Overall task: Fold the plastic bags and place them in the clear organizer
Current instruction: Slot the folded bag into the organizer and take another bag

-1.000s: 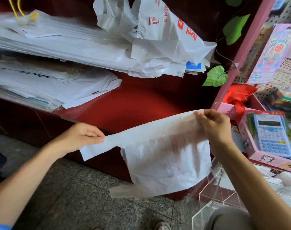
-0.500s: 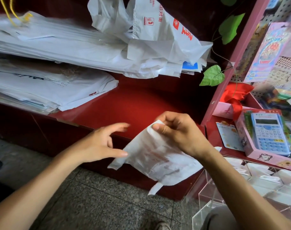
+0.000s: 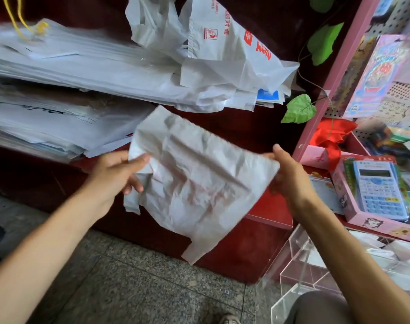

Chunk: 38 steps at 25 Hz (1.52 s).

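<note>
White plastic bag [image 3: 199, 181] held up between our two hands, spread flat, creased; faint red print shows through, unreadable. Left hand [image 3: 116, 174] pinches bag's left edge — thumb on top, fingers curled behind. Right hand [image 3: 290, 178] grips right edge; its fingers hidden behind plastic. Below right grip, clear organizer [image 3: 316, 284], cut off by frame edge. Above grips, stacked bags [image 3: 94, 73] on red shelf [image 3: 241, 129] — red Chinese characters, partly legible. Right of right grip, blue calculator [image 3: 379, 190] in pink box.
</note>
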{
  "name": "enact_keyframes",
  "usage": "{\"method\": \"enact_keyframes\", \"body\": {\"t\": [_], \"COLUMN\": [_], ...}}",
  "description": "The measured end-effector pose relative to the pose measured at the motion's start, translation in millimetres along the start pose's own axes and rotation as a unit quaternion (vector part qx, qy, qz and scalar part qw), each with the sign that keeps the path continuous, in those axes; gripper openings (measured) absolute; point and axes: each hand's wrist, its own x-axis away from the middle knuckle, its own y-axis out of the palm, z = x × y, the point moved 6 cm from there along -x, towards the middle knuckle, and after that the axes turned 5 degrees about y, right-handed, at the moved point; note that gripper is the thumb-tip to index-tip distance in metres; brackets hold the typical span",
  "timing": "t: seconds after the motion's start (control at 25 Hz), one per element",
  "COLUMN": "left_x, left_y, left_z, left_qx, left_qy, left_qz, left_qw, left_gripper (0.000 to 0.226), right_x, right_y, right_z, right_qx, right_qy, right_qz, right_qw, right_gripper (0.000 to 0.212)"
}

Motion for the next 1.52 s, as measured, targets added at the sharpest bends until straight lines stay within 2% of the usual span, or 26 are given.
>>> {"method": "enact_keyframes", "body": {"t": [0.08,0.16,0.28,0.36,0.48,0.52,0.6,0.68,0.76,0.84,1.0,1.08,1.24,1.36,1.44,1.52], "left_x": [-1.1,0.7,3.7,3.5,5.2,7.1,9.6,8.3,5.0,4.3,-7.1,-20.7,-44.8,-59.1,-64.5,-60.6], "left_y": [-7.4,-6.0,2.5,4.1,5.0,4.8,5.2,4.0,4.0,13.5,28.2,28.8,37.1,49.4,63.4,84.7], "left_z": [9.5,19.5,27.7,26.7,28.2,30.1,33.1,25.6,9.6,-11.9,-53.4,-63.5,-81.9,-88.7,-80.0,-68.8], "left_qx": [0.083,0.145,0.176,0.210,0.302,0.312,0.296,0.204,0.072,0.029,0.002,-0.018,-0.048,-0.169,-0.306,-0.373], "left_qy": [0.002,0.024,0.090,0.119,0.135,0.146,0.137,0.080,0.031,-0.014,-0.061,-0.076,-0.077,-0.022,0.090,0.196], "left_qz": [0.016,-0.004,-0.059,-0.080,-0.097,-0.102,-0.112,-0.079,-0.023,-0.006,-0.004,0.010,0.014,-0.007,-0.041,-0.111], "left_qw": [0.996,0.989,0.978,0.967,0.939,0.933,0.939,0.972,0.997,0.999,0.998,0.997,0.996,0.985,0.947,0.900], "left_gripper": [0.013,0.022,0.032,0.038,0.024,0.026,0.044,0.048,0.026,0.003,0.026,0.027,0.021,0.020,0.017,0.011], "right_x": [-1.4,11.1,33.4,39.3,27.2,23.5,21.0,21.7,12.2,2.4,-11.5,-18.9,-33.2,-50.4,-60.8,-68.4], "right_y": [6.5,28.3,59.9,71.9,67.6,59.3,41.0,32.5,26.9,24.4,22.6,23.1,35.6,41.1,43.8,44.2], "right_z": [29.5,48.4,42.8,30.3,13.0,4.6,-11.1,-12.7,9.1,33.2,58.2,59.1,67.3,71.9,70.8,69.3], "right_qx": [0.031,0.053,-0.030,-0.118,-0.238,-0.280,-0.322,-0.279,-0.197,-0.089,0.038,0.079,0.144,0.211,0.278,0.310], "right_qy": [0.153,0.254,0.291,0.273,0.160,0.107,0.034,0.046,0.095,0.125,0.129,0.120,0.157,0.136,0.096,0.068], "right_qz": [-0.037,-0.156,-0.307,-0.331,-0.253,-0.220,-0.196,-0.203,-0.166,-0.134,-0.102,-0.074,-0.068,-0.042,-0.025,-0.013], "right_qw": [0.987,0.953,0.906,0.896,0.924,0.928,0.926,0.937,0.962,0.979,0.986,0.987,0.975,0.967,0.955,0.948], "right_gripper": [0.051,0.069,0.079,0.080,0.069,0.061,0.056,0.054,0.038,0.026,0.020,0.021,0.028,0.044,0.053,0.059]}}
